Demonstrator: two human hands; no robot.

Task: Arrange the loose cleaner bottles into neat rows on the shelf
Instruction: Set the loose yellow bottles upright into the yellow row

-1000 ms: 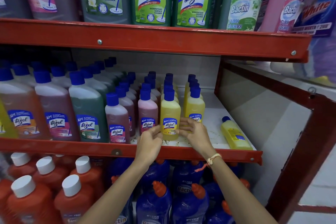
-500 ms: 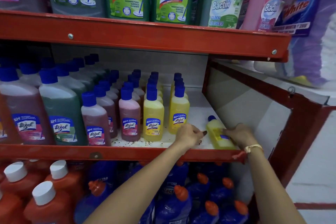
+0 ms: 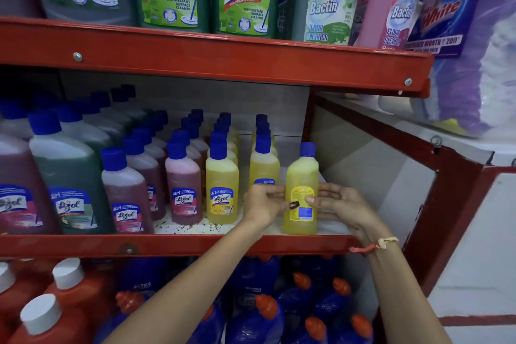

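Observation:
A small yellow cleaner bottle with a blue cap stands upright at the front right of the middle shelf, its back label facing me. My left hand grips its left side and my right hand grips its right side. To its left stand two rows of yellow bottles, then rows of pink bottles and bigger green and pink bottles, all upright with blue caps.
The upper red shelf carries large Lizol and Bactin bottles. Below are orange bottles with white caps and blue bottles with orange caps. A red frame post closes the shelf's right end. Dark specks dot the shelf floor.
The yellow bottle lay on its side at the shelf's right end; both hands moved right from the front yellow bottles, took it, and now it stands upright between them.

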